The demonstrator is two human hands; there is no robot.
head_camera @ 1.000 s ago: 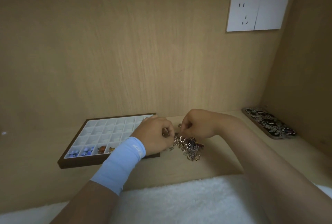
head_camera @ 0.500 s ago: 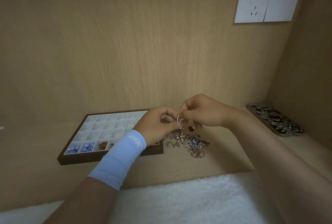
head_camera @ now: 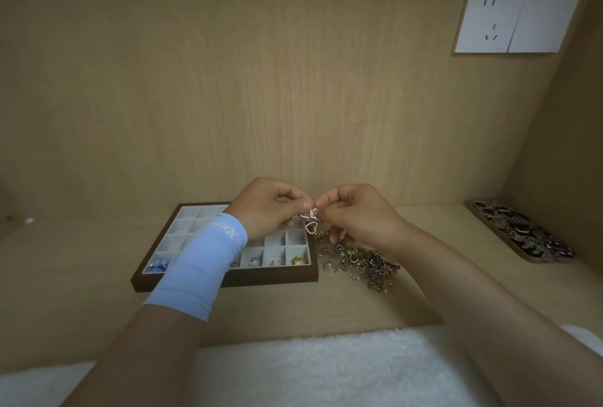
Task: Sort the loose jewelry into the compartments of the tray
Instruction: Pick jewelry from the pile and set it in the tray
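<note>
Here, two hands are up above the wooden shelf [head_camera: 98, 276]. The left hand [head_camera: 270, 207] and the right hand [head_camera: 355, 214] meet in the middle, and each one pinches the same little sparkly heart earrings [head_camera: 311, 220] with finger and thumb. The earrings hang between the fingertips, over the right edge of the tray [head_camera: 228, 281]. One heart dangles just below the other.

The left wrist wears a light blue sleeve band [head_camera: 199, 263], and it covers part of the tray. The tray is brown with many small white boxes inside. The front row holds blue beads [head_camera: 159, 265] at the left and a few rings and a gold piece [head_camera: 297, 260] at the right. Most other boxes I can see look bare.

The pile of loose jewelry [head_camera: 359, 263] lies on the shelf just beside the tray, on its right. A patterned phone case [head_camera: 518, 230] lies far to the right. A white wall socket [head_camera: 518, 18] sits high on the back wall. A fluffy white cloth [head_camera: 310, 370] is at the bottom.
</note>
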